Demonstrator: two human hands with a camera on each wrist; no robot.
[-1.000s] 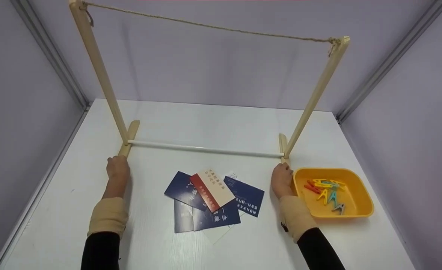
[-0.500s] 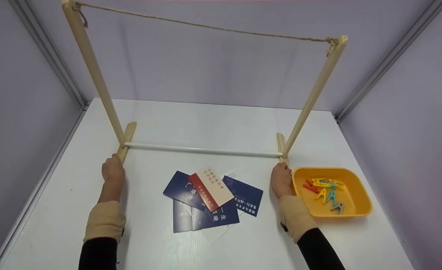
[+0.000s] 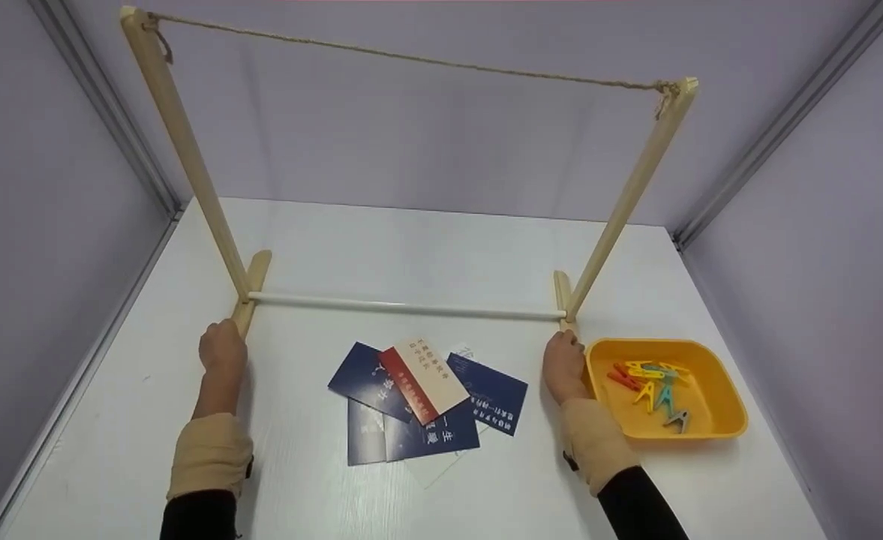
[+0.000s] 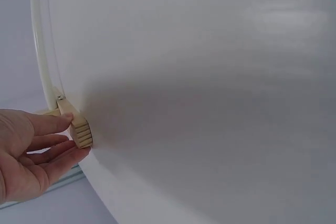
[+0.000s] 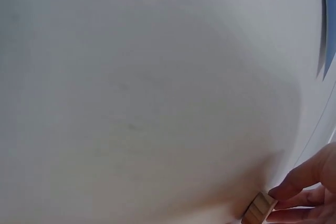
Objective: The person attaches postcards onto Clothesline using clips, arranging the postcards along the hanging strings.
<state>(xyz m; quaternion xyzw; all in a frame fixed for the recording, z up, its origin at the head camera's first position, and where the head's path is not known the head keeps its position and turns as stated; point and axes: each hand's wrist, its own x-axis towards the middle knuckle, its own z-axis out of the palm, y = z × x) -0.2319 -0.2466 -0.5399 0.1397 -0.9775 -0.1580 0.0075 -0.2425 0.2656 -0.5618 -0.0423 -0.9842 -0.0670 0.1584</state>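
A wooden frame stands on the white table, with a white crossbar (image 3: 403, 307) low between its posts and a twine line (image 3: 403, 54) tied across their tops. My left hand (image 3: 223, 346) grips the near end of the left wooden foot (image 3: 259, 270). In the left wrist view, thumb and fingers pinch the grooved end of that foot (image 4: 83, 132). At the other side my right hand (image 3: 564, 366) holds the near end of the right foot (image 3: 563, 289). The right wrist view shows my right thumb and fingers pinching the foot's end (image 5: 259, 208), partly cut off by the frame edge.
Several blue cards (image 3: 497, 397) and a cream-and-red card (image 3: 430, 375) lie overlapping between my arms. A yellow tray (image 3: 726, 405) beside my right hand holds several coloured clothespins (image 3: 665, 397). Walls enclose the table (image 3: 321, 495) at the back and sides.
My left hand has drawn the left end of the frame toward me and a little to the left. The right end has shifted only slightly nearer. Cards and tray stay in place.
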